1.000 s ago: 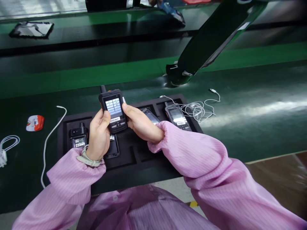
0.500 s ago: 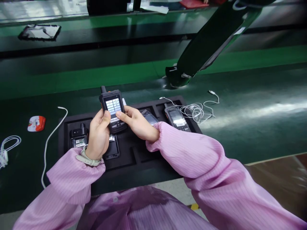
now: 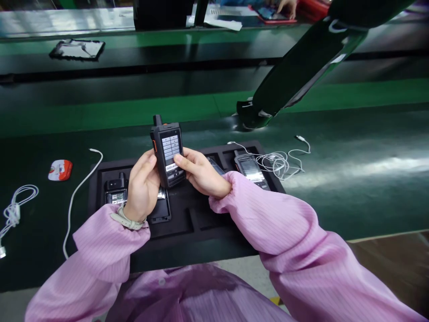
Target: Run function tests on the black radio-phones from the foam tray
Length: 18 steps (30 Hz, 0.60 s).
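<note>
Radio (image 3: 172,154) is gripped here between left hand (image 3: 143,185) and right hand (image 3: 203,173), antenna (image 3: 157,120) near twelve o'clock, screen (image 3: 170,146) angled upward, seemingly so it can be easily read.

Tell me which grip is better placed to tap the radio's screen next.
Probably the right grip: its thumb overlaps the screen, while the left grip supports the radio from the other side, thumb off-screen.

Coiled white cable (image 3: 12,213) at far left — red-and-white object (image 3: 60,170) beyond it.
</note>
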Each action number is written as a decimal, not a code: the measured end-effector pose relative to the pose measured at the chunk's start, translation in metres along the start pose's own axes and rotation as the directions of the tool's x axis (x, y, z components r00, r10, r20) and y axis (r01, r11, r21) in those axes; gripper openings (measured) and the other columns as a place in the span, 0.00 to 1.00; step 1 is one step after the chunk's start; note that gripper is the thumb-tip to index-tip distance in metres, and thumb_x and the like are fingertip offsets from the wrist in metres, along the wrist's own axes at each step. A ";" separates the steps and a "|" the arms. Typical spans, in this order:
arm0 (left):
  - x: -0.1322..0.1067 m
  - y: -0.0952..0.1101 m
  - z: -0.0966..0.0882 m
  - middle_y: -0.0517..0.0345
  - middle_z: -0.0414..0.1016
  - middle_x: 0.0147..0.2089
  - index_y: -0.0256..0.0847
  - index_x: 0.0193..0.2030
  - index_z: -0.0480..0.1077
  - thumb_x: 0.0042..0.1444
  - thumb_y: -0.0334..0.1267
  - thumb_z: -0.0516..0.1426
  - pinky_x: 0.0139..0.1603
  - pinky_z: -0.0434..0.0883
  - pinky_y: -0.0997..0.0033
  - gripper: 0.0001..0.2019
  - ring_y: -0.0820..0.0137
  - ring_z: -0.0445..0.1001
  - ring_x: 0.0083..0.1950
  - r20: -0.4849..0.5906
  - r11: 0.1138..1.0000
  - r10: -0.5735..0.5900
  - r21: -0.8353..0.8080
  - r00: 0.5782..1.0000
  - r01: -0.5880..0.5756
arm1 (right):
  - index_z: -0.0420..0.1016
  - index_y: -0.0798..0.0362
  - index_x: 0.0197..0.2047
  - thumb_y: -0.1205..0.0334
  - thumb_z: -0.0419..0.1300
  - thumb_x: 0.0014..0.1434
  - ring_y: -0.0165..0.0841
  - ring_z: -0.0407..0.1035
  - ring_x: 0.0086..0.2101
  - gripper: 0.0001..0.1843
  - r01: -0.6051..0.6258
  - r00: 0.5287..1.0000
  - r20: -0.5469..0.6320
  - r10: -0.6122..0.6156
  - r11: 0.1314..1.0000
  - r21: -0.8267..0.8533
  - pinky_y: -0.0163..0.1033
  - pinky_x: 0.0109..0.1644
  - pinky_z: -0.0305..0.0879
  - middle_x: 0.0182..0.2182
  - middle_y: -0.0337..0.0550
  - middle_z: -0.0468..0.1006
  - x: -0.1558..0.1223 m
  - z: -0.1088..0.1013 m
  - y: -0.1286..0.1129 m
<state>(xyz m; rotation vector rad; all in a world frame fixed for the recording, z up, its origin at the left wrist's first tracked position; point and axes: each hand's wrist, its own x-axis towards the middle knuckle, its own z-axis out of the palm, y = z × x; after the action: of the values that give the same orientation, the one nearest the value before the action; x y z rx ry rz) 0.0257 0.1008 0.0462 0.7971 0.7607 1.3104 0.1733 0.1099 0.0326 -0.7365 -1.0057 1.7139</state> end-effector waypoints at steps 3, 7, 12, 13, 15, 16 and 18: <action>0.000 -0.001 -0.001 0.50 0.84 0.48 0.39 0.44 0.80 0.61 0.41 0.60 0.65 0.73 0.56 0.10 0.57 0.78 0.62 -0.014 1.000 0.013 0.019 1.000 -0.013 | 0.76 0.53 0.44 0.42 0.72 0.55 0.36 0.78 0.43 0.25 -0.019 1.000 -0.003 0.019 1.000 -0.004 0.41 0.53 0.74 0.43 0.43 0.83 -0.002 0.002 -0.001; 0.000 -0.003 -0.002 0.48 0.84 0.49 0.38 0.46 0.79 0.60 0.40 0.61 0.65 0.73 0.53 0.11 0.55 0.78 0.62 -0.001 1.000 0.017 0.012 1.000 -0.017 | 0.77 0.53 0.44 0.41 0.72 0.54 0.36 0.78 0.43 0.26 -0.027 1.000 -0.007 0.027 1.000 -0.011 0.42 0.53 0.74 0.43 0.43 0.83 -0.003 0.003 -0.002; 0.000 0.000 -0.001 0.49 0.83 0.49 0.39 0.45 0.78 0.59 0.40 0.59 0.65 0.73 0.53 0.11 0.54 0.77 0.62 -0.003 0.999 -0.031 0.011 1.000 0.031 | 0.77 0.52 0.44 0.42 0.71 0.56 0.37 0.78 0.46 0.24 0.007 1.000 -0.009 -0.007 0.999 -0.035 0.44 0.59 0.72 0.45 0.43 0.83 -0.002 0.001 0.002; 0.000 0.001 -0.001 0.50 0.84 0.48 0.40 0.44 0.78 0.58 0.40 0.58 0.64 0.73 0.53 0.11 0.54 0.77 0.62 -0.009 0.999 -0.053 0.002 0.999 0.053 | 0.77 0.52 0.44 0.42 0.71 0.56 0.37 0.78 0.47 0.24 0.017 1.000 -0.007 -0.018 0.999 -0.047 0.44 0.60 0.72 0.45 0.43 0.83 -0.002 0.000 0.003; 0.001 0.002 -0.002 0.51 0.84 0.46 0.40 0.43 0.78 0.57 0.38 0.58 0.64 0.73 0.52 0.10 0.54 0.77 0.62 -0.017 0.995 -0.094 -0.022 0.995 0.093 | 0.77 0.52 0.44 0.42 0.71 0.57 0.37 0.77 0.48 0.24 0.038 0.999 -0.004 -0.038 0.997 -0.069 0.45 0.62 0.70 0.46 0.43 0.83 -0.002 0.000 0.004; 0.001 0.003 -0.001 0.51 0.84 0.45 0.40 0.43 0.78 0.57 0.38 0.58 0.64 0.74 0.52 0.10 0.54 0.77 0.61 -0.021 0.994 -0.106 -0.033 0.994 0.105 | 0.77 0.52 0.44 0.42 0.71 0.57 0.37 0.77 0.49 0.23 0.045 0.999 -0.005 -0.045 0.996 -0.072 0.45 0.63 0.70 0.46 0.43 0.83 -0.002 0.001 0.005; 0.001 0.003 -0.001 0.51 0.84 0.45 0.40 0.43 0.78 0.57 0.38 0.57 0.64 0.74 0.52 0.10 0.54 0.77 0.62 -0.025 0.993 -0.110 -0.041 0.994 0.109 | 0.78 0.52 0.44 0.43 0.71 0.57 0.37 0.77 0.49 0.22 0.047 0.999 -0.012 -0.048 0.997 -0.055 0.45 0.63 0.70 0.46 0.43 0.83 -0.002 0.002 0.004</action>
<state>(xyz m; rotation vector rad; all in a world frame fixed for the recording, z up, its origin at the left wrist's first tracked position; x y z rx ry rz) 0.0236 0.1019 0.0486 0.6979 0.7865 1.2365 0.1707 0.1067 0.0305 -0.7517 -1.0563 1.6445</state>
